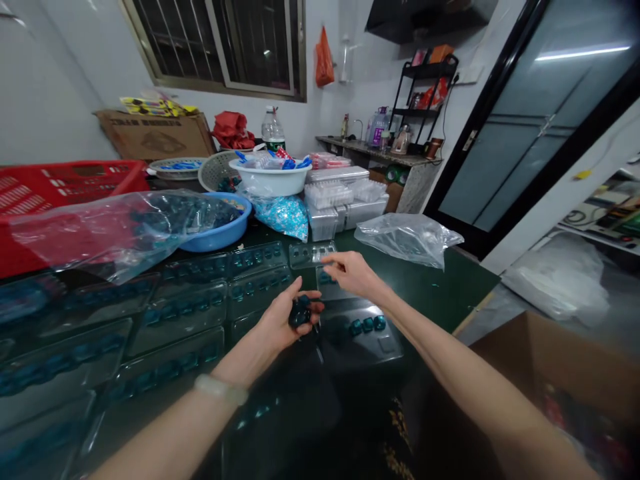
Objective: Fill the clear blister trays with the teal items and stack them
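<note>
My left hand (287,319) is cupped palm up over the dark green table (450,287), closed round a small pile of dark blue beads (301,312). My right hand (350,272) reaches forward above a clear plastic blister tray (313,253), fingers pinched together; whatever is between them is too small to see. Just below it lies another clear tray (367,333) with three teal beads (368,325) set in its pockets. Rows of filled clear trays (200,297) cover the table to the left.
A blue basin (220,230) under a clear plastic bag, a red crate (60,187), a white bowl (273,177), stacked clear boxes (340,200) and a crumpled plastic bag (407,237) stand behind. A cardboard box (560,380) sits at the right.
</note>
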Action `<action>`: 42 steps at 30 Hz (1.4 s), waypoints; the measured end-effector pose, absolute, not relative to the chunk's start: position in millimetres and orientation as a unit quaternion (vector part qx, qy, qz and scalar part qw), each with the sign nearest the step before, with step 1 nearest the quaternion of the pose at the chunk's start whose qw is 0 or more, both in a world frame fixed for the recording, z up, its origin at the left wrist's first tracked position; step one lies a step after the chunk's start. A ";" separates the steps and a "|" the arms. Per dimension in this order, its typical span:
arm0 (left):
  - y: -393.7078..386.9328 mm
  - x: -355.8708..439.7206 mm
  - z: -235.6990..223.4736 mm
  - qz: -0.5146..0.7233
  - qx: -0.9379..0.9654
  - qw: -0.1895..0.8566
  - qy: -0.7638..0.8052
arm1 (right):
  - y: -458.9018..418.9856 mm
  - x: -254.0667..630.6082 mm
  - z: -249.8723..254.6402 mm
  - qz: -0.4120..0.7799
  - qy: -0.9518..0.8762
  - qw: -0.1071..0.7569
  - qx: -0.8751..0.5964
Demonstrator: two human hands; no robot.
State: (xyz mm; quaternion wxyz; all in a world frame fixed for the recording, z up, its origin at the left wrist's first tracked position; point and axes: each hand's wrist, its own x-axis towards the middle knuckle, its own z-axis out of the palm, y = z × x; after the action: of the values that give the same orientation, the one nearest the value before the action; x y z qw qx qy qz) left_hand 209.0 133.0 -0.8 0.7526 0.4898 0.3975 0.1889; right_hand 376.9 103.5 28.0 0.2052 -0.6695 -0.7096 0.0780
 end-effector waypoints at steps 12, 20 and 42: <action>79.5 192.4 14.8 0.181 0.442 0.816 0.326 | 34.2 334.2 20.8 0.160 -0.747 0.298 -0.572; 76.0 191.2 12.5 0.136 0.472 0.819 0.297 | 34.3 341.8 4.2 0.399 -0.661 0.398 -0.495; 71.0 199.8 4.2 0.164 0.629 0.678 0.342 | 19.2 349.5 -18.3 0.131 -0.694 0.385 -0.594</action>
State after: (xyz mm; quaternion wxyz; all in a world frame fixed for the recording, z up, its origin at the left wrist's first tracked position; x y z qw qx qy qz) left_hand 199.8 71.0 4.2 0.6784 0.6290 0.3423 0.1639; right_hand 349.5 19.2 -18.3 0.3852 -0.5945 -0.6935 0.1314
